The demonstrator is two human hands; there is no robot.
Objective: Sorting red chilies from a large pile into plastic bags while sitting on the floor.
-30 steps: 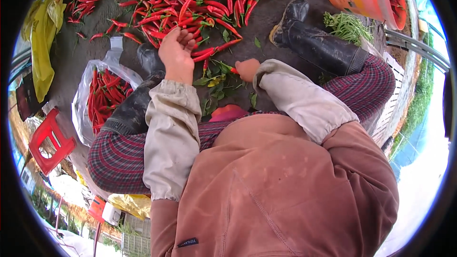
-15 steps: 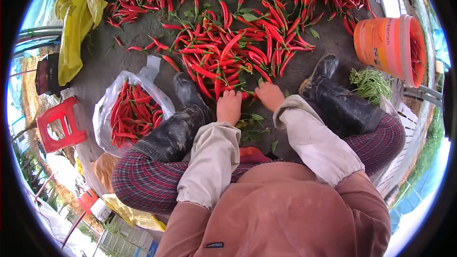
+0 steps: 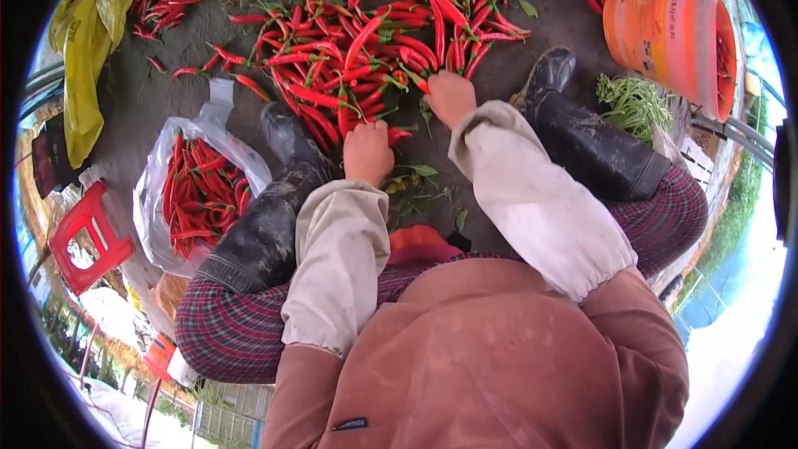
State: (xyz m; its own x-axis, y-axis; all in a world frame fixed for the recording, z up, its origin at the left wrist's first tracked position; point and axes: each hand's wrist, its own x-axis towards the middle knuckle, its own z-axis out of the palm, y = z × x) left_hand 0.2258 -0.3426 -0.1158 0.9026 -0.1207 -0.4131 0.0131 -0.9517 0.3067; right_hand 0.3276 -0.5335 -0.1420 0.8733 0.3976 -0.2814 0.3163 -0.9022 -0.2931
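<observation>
A heap of red chili peppers (image 3: 357, 50) with green stems lies on the dark ground between my booted feet. At its near edge, my left hand (image 3: 368, 152) is closed over red chili peppers, and one pokes out to the right of its fingers. Slightly farther off and to the right, my right hand (image 3: 451, 98) has its fingers curled together at the end of a red chili pepper (image 3: 416, 80). Its fingertips are partly hidden. Loose green leaves (image 3: 413, 187) lie just below the hands.
At the left, a white plastic bag (image 3: 150, 216) holds more red chilies, near a red stool (image 3: 90, 237) and a yellow sack (image 3: 83, 75). To the right, an orange bucket (image 3: 657, 41) lies tilted beside green bean-like pods (image 3: 632, 108). Black boots (image 3: 258, 224) flank the heap.
The whole view has shifted, so the scene sits farther left and higher. My right hand has moved away from the left one, deeper into the heap's right side. The left stays at the near edge.
</observation>
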